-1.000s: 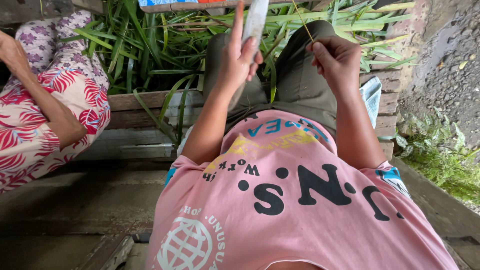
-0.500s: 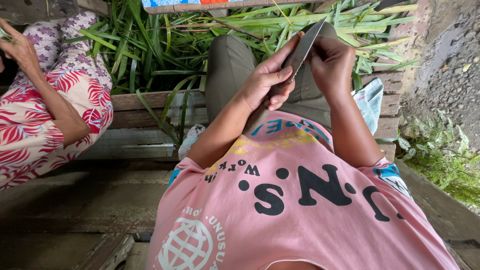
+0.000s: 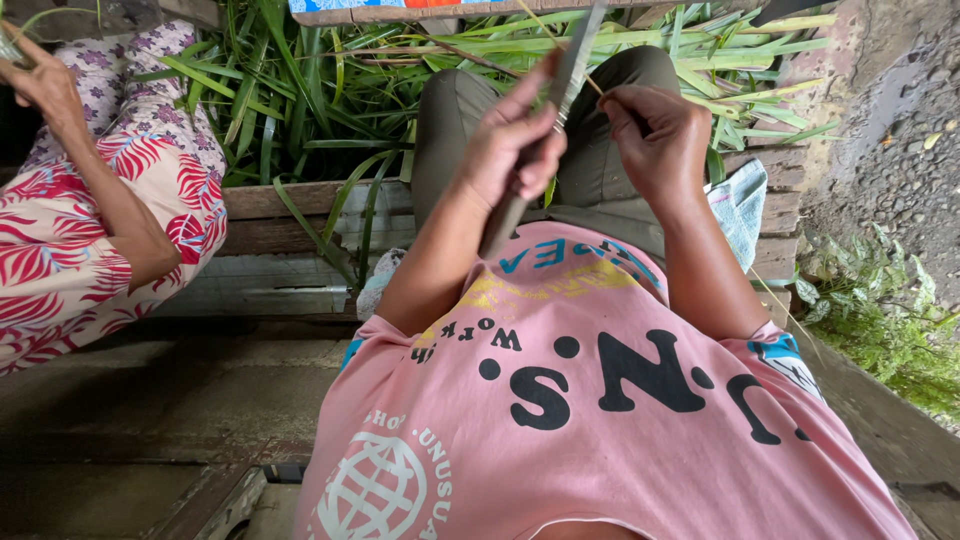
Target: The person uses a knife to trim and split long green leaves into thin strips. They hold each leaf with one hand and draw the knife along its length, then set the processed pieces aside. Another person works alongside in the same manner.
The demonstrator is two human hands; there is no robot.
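While gripped, knife [image 3: 560, 110] crosses left hand [image 3: 510, 150]

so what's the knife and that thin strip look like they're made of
Knife: blade looks like dull grey metal with a matt, worn sheen; the handle in the left hand is dark, possibly wood. Thin strip pinched by the right hand: pale and stiff, probably a leaf midrib.
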